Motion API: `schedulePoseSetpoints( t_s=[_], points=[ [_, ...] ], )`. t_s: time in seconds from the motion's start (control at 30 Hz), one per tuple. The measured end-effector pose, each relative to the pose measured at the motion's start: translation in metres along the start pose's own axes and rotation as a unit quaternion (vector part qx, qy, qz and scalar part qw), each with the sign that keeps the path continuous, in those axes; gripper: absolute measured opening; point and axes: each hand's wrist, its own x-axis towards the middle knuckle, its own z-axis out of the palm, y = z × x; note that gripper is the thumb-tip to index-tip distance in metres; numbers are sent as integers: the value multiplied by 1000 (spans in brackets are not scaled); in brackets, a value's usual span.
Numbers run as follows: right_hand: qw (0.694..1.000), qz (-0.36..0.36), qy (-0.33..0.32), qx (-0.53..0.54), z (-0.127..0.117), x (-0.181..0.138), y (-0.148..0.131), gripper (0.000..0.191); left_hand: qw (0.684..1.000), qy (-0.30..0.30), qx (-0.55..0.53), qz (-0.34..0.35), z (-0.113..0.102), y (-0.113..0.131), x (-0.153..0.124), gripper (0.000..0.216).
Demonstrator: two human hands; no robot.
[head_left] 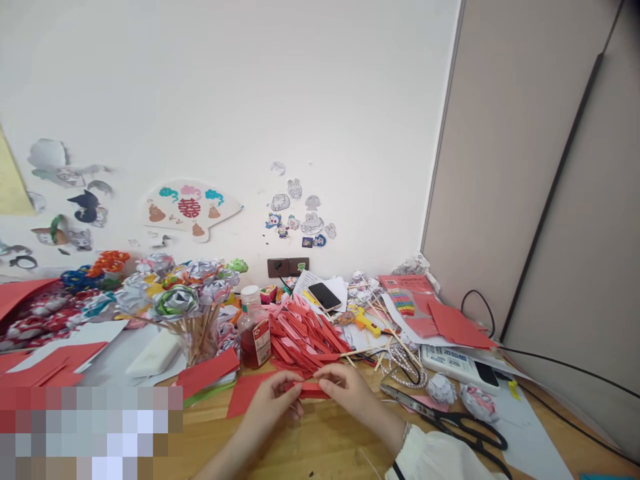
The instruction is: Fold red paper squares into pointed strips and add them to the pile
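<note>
A narrow red paper strip (313, 389) stretches between my two hands, low over the wooden table. My left hand (280, 395) pinches its left end between thumb and fingers. At the other end, my right hand (341, 385) grips the strip the same way. Just behind them lies a heap of folded red paper strips (305, 333). A sheet of red paper (245, 395) rests on the table beside my left hand. Black-handled scissors (445, 420) lie to the right of my right forearm.
A bottle of dark red liquid (255, 333) stands left of the heap, near sticks topped with paper flowers (177, 303). Behind are a phone (325, 297) and a yellow glue gun (367, 323). A bead string (403, 367), a calculator-like device (457, 365) and crumpled paper (441, 388) lie right.
</note>
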Motion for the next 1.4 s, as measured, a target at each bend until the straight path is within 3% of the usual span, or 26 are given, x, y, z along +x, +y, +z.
schedulePoseSetpoints(
  t_s=[0.2, 0.5, 0.7, 1.07, 1.2, 1.4],
  points=[
    [999, 27, -37, 3, 7, 2, 17, 19, 1000, -4, 27, 7, 4, -3, -3, 48],
    [998, 40, -39, -30, 6, 2, 20, 13, 996, -15, 83, -24, 4, 1, -6, 35],
    [997, 52, -46, -42, 7, 2, 23, 15, 996, -23, 78, -45, 6, 3, -8, 41],
    [990, 91, -82, 66, -6, 5, 20, 33, 996, -23, 83, -29, 0, 5, -6, 48],
    [992, 83, -66, 61, -7, 6, 25, 28, 997, -56, 57, -12, 2, 6, -8, 50],
    [995, 70, -59, 26, -1, 3, 18, 18, 990, -54, 126, 32, 7, 5, -9, 45]
  ],
)
